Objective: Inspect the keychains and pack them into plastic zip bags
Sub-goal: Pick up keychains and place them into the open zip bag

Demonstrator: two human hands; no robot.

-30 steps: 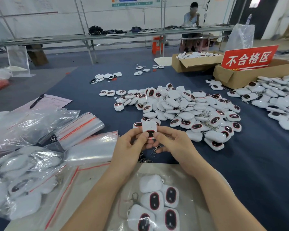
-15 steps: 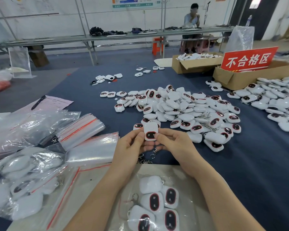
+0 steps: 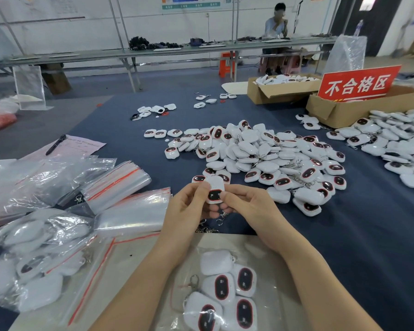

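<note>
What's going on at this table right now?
A person's left hand and right hand pinch one white keychain, dark face toward them, apparently inspecting it. A loose pile of keychains waits on the blue table beyond. A group of five keychains lies between the forearms, and filled zip bags sit at the left.

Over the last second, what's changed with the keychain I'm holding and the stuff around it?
Your thumbs slid apart across the held keychain, uncovering more of its dark face. Your left hand and right hand still pinch it; nothing was let go or picked up. The keychain pile, zip bags and near keychains stayed put.
</note>
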